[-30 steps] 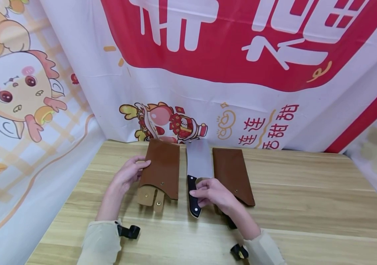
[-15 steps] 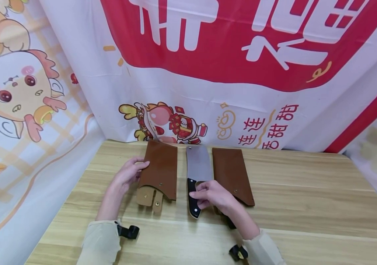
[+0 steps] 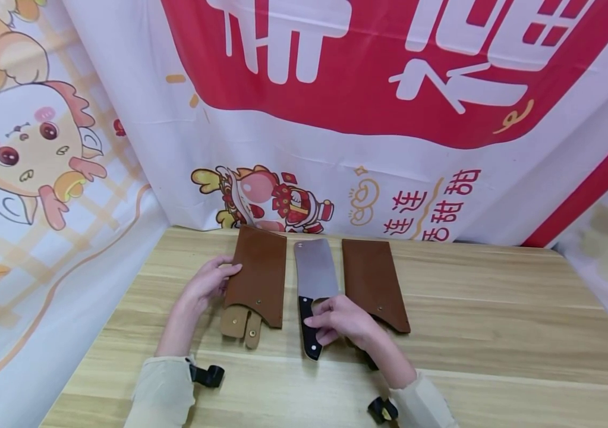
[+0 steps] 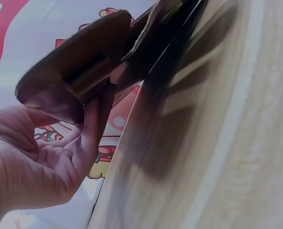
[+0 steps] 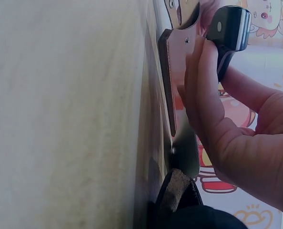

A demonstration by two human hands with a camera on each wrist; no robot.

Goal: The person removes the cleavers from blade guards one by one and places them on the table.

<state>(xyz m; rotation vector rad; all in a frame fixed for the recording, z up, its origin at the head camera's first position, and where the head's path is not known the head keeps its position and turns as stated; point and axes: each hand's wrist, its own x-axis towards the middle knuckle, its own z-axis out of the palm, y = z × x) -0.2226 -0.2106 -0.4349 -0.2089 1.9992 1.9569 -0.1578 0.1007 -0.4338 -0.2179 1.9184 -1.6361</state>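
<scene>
In the head view my left hand (image 3: 210,285) holds a brown leather knife sheath (image 3: 258,273) by its left edge, thumb on top. Two tan snap straps (image 3: 243,326) stick out at the sheath's near end. The left wrist view shows my fingers under the sheath (image 4: 75,67), which is tilted up from the tabletop. To its right lies a cleaver (image 3: 315,267), blade pointing away from me. My right hand (image 3: 343,321) pinches its black riveted handle (image 3: 308,324) between thumb and fingers. In the right wrist view the handle (image 5: 227,28) is raised off the table.
A second brown sheath (image 3: 373,279) lies right of the cleaver, a black handle (image 3: 370,360) showing at its near end, partly behind my right forearm. The wooden table (image 3: 496,315) ends at the back against a printed cloth (image 3: 304,131).
My right hand has drawn the cleaver toward me and a little left, so its blade now sits lower in the view. The left sheath has shifted slightly left. The second sheath stays put.
</scene>
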